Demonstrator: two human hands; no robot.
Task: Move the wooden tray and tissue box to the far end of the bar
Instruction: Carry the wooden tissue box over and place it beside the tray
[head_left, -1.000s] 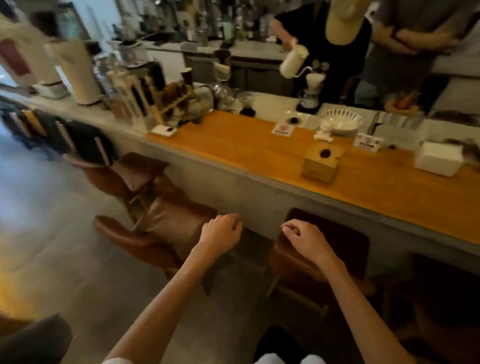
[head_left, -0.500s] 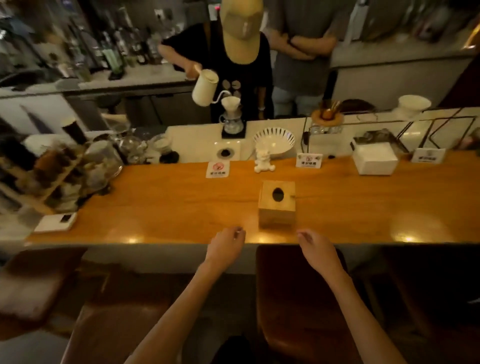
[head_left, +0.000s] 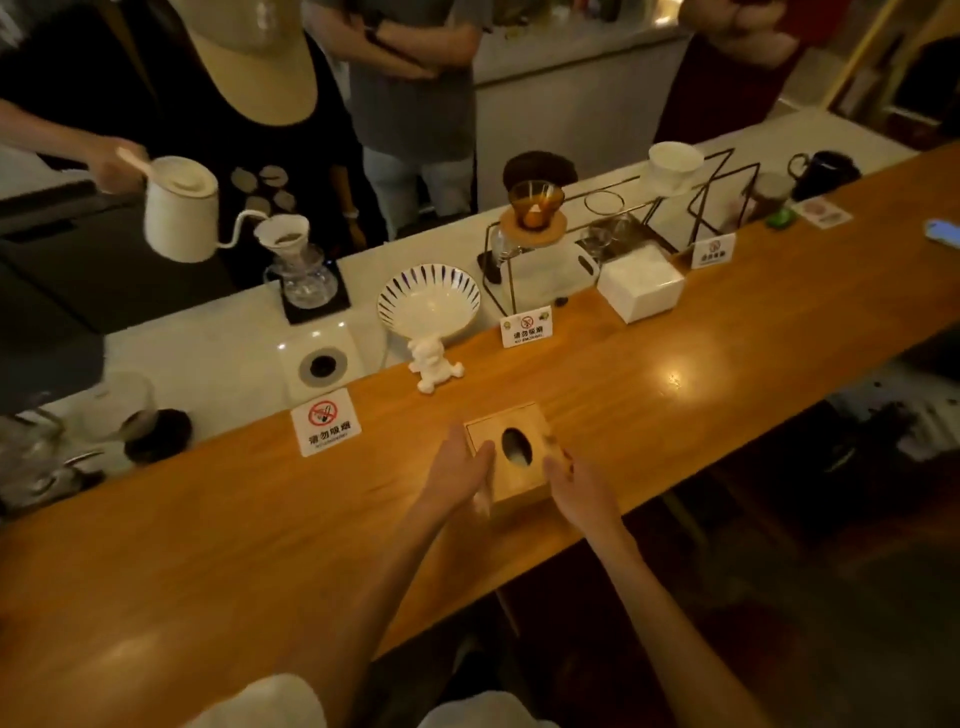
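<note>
The wooden tissue box, a light-wood cube with an oval hole on top showing white tissue, stands on the orange wooden bar top near its front edge. My left hand presses against the box's left side, fingers lying over its top left edge. My right hand holds the right side, fingertips at the top right edge. The box sits between both palms. No wooden tray shows in this view.
Behind the box stand a no-smoking sign, a white figurine, a striped bowl, a second sign and a white box. A person pours from a white kettle behind the bar. The bar runs up to the right.
I have come up to the bar and the view now looks down on it. Both hands have risen from below the bar's edge and closed on the sides of the tissue box.
</note>
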